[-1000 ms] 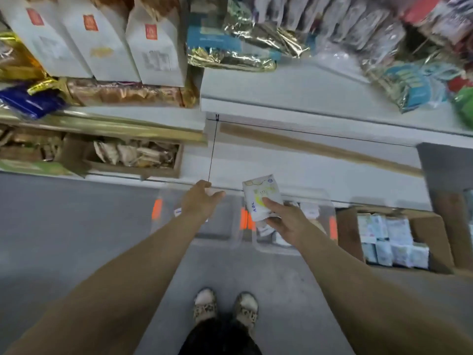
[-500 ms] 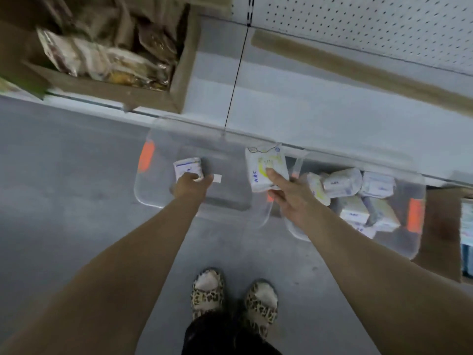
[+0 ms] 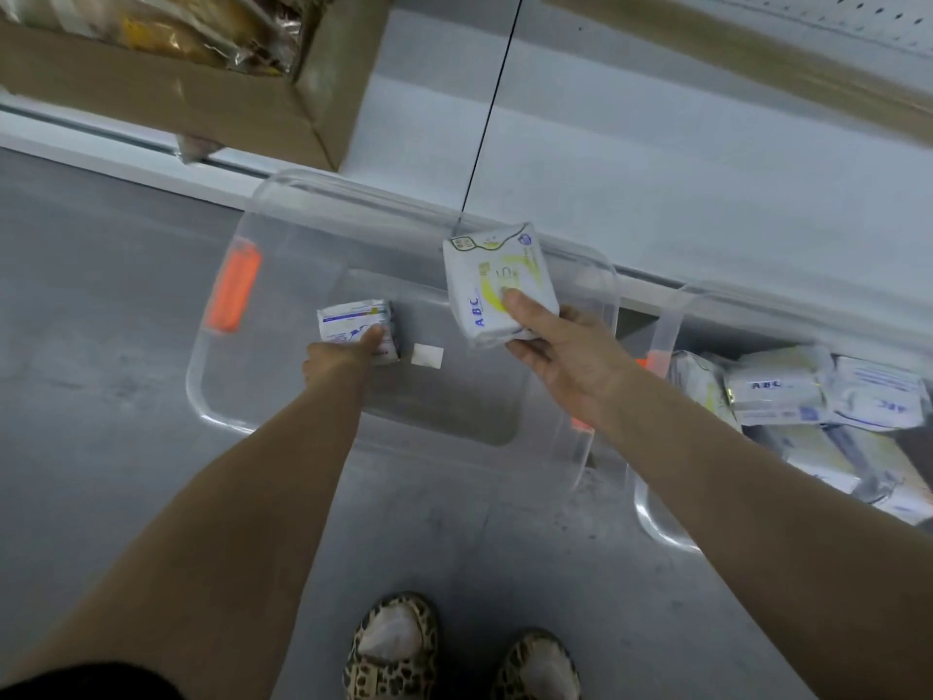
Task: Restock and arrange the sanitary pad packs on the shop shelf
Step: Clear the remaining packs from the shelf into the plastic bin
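Head view: the right hand [image 3: 565, 361] grips the yellow pad pack [image 3: 497, 285] at frame centre, thumb on its face. Its long axis points up-frame toward the shelf [image 3: 681, 159] just beyond. The left hand [image 3: 335, 361], lower left, holds a small pack [image 3: 353, 325] inside the clear bin [image 3: 282, 194]. Judged: the right hand is nearer the shelf.

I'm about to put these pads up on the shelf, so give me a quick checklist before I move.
1. Grip of right hand on white-and-yellow ABC pad pack: ok.
2. Hold of left hand on small white-and-blue pad pack: thumb on top, fingers hidden, cannot tell.
3. Bare space on white metal shelf: ok.
4. Emptying of left clear plastic bin: not ok, small pack inside.
5. Stock in right clear plastic bin: ok, several packs.
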The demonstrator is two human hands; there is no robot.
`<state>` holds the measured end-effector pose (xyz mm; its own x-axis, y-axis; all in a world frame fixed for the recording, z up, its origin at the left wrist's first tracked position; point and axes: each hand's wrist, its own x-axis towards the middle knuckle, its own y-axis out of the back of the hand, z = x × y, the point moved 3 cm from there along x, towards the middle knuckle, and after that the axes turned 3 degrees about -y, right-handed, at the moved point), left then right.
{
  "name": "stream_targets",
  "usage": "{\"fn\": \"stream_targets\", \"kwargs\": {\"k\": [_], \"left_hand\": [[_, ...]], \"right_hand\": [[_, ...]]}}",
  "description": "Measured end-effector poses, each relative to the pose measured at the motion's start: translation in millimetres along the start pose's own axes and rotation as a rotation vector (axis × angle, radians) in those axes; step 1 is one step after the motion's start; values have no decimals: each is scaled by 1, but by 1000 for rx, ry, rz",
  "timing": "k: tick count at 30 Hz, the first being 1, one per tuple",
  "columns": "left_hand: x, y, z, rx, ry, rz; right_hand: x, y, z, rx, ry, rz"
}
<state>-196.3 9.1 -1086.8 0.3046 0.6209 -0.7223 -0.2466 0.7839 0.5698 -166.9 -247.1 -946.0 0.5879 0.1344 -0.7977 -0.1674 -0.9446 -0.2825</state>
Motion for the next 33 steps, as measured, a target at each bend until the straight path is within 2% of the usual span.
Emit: {"fn": "stream_targets", "kwargs": {"k": [5, 10, 14, 18, 22, 26, 29, 33], "left_hand": [[-7, 0, 14, -27, 0, 21], [2, -5, 8, 28, 10, -55], [-45, 10, 17, -51, -48, -137], [-97, 32, 30, -148, -137, -118], [-152, 40, 42, -275, -138, -132], [-218, 18, 53, -391, -128, -242], [-267, -12, 54, -352, -159, -346], [-320, -59, 42, -289, -125, -492]], "right_hand": [[9, 1, 11, 63, 0, -8], [7, -3, 16, 126, -2, 16], [-18, -7, 16, 163, -16, 14], [-60, -5, 18, 243, -44, 60], [-102, 18, 12, 357, 9, 172], [-138, 63, -4, 473, 96, 295], [-165, 106, -12, 493, 96, 438], [-196, 160, -7, 412, -5, 601]]}}
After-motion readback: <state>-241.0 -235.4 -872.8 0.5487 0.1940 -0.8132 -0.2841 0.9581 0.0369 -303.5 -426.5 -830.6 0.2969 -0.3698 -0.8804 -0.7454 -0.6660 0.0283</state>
